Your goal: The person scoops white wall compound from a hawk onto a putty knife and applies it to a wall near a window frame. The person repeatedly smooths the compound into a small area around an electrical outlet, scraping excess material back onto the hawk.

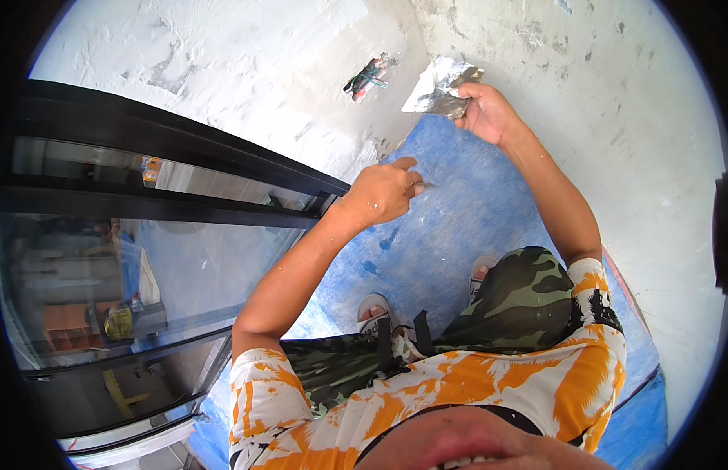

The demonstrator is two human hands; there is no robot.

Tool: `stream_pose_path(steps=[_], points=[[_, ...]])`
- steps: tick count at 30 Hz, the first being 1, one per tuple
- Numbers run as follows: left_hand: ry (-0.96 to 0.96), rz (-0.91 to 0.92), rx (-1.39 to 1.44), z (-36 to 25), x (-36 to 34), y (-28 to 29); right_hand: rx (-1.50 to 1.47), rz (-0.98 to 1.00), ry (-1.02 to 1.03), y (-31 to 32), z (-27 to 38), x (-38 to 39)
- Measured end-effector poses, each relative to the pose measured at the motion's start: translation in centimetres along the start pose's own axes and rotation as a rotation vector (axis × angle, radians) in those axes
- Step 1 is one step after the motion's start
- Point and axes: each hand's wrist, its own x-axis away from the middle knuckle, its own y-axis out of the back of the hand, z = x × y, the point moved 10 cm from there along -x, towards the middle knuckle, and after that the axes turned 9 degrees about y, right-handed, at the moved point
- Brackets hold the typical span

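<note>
In my right hand [487, 115], near the wall corner, is a thin, shiny metal scraper plate [438, 88], gripped at its right edge between thumb and fingers. White paste covers part of the plate. My left hand [383, 192] hovers lower and to the left, above the floor, with its fingers curled. A small grey sliver [429, 186] sticks out beside those fingers; it is blurred, so its kind is unclear. White specks dot this hand and forearm. Past the plate, on the left wall [246, 70], an open box hole [367, 79] shows coloured wires.
A black-framed glass door or window [176, 200] fills the left side. The right wall [615, 133] is pale, with grey patches. Blue sheeting [450, 196] covers the floor under my sandalled feet. Through the glass, reddish bricks [70, 325] show.
</note>
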Motion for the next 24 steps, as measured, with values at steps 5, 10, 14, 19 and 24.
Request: stream_pose_path(steps=[5,10,14,19,24], points=[[0.031,0.419,0.075,-2.2,9.6,-2.1,-0.095,0.075,-0.11,0.8,-2.1,-7.2],[0.121,0.428,0.259,-3.8,17.7,0.1,-0.006,-0.206,-0.118,3.0,-3.6,-10.5],[0.093,0.332,0.344,-4.8,17.9,1.4,0.17,-0.13,-0.058,0.5,-3.2,-11.9],[0.081,0.222,0.379,-4.2,18.2,3.3,0.302,-0.077,0.04,-4.2,1.2,-13.5],[0.067,0.172,0.438,-3.4,18.5,4.3,0.293,0.015,0.135,-8.8,7.5,-13.1]])
